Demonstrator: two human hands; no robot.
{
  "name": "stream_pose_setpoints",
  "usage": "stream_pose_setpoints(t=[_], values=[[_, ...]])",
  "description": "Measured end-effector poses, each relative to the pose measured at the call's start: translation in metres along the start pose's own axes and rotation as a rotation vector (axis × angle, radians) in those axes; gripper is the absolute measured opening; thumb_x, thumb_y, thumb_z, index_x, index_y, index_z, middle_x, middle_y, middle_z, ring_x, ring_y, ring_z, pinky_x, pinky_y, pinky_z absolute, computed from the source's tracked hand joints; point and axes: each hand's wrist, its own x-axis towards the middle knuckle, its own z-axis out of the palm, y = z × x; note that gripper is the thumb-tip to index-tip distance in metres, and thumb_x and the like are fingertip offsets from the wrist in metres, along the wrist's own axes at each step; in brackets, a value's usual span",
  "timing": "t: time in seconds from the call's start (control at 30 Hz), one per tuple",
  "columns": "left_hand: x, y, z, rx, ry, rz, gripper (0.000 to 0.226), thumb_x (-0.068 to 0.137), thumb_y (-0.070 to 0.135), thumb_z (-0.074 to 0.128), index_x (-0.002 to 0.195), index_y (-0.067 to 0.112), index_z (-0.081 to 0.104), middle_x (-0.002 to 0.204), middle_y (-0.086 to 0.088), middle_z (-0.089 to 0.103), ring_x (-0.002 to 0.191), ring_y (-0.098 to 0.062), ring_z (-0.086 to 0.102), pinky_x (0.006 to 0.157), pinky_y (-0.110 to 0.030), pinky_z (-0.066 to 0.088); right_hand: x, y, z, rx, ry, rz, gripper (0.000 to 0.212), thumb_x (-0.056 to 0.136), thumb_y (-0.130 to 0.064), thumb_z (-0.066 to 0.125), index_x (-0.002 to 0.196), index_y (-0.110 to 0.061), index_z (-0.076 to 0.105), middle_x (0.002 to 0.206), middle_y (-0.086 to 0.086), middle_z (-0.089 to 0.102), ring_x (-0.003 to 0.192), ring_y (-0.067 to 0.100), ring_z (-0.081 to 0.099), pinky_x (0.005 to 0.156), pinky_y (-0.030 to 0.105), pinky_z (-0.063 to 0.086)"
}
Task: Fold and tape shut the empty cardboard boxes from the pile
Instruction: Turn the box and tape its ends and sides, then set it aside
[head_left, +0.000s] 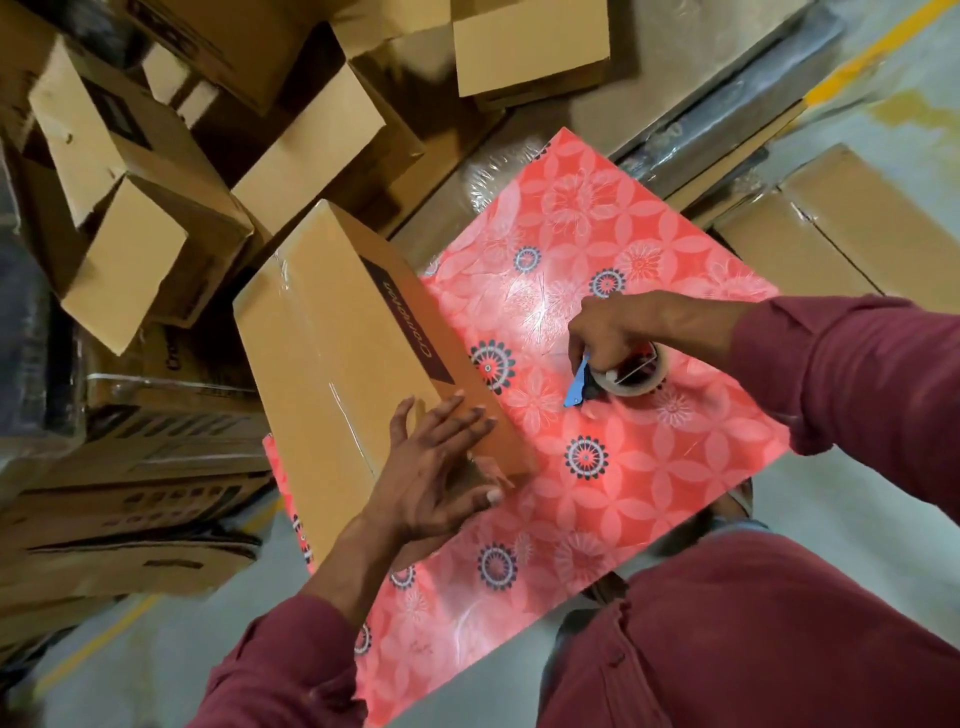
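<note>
Here my left hand (441, 462) lies flat, fingers straight and spread, pressing on the near end of the cardboard box (337, 332). The fingertips reach over the box's right-hand edge; the thumb points toward a strip of clear tape at the near corner. The box is closed, taped along its top seam, and rests on the left portion of the red flowered table (649, 467), its far end overhanging the table edge.

My right hand (608, 332) is clenched around the handle of the tape dispenser (618, 382), which sits on the table surface well apart from the box. Its blue blade guard points toward the box; whether the roll itself touches the table I cannot tell for certain.

Between box and dispenser the table surface is bare. Beyond the table's left and far edges, the pile of boxes (156, 208) crowds close against the taped box.
</note>
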Motion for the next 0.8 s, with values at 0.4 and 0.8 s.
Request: stream_pose_setpoints(t=[0.4,0.8], values=[[0.008,-0.041,0.028,-0.099,0.185,0.272,0.036,0.106,0.038,0.046,0.122,0.024,0.075,0.139,0.007,0.067,0.149,-0.019,0.042,0.122,-0.061,0.020,-0.061,-0.100,0.105,0.429,0.689,0.001,0.073,0.073,-0.012,0.056,0.146,-0.015,0.057,0.152,0.005,0.054,0.136,0.014,0.052,0.110,0.026,0.044],[0.011,-0.046,0.040,-0.155,0.257,0.283,0.041,0.107,0.040,0.046,0.119,0.017,0.077,0.132,0.001,0.072,0.145,-0.026,0.048,0.123,-0.059,0.019,-0.005,-0.252,0.205,0.898,1.231,0.043,0.104,0.061,0.005,0.050,0.162,-0.002,0.021,0.168,0.010,0.026,0.156,0.011,0.023,0.126,0.029,0.023]])
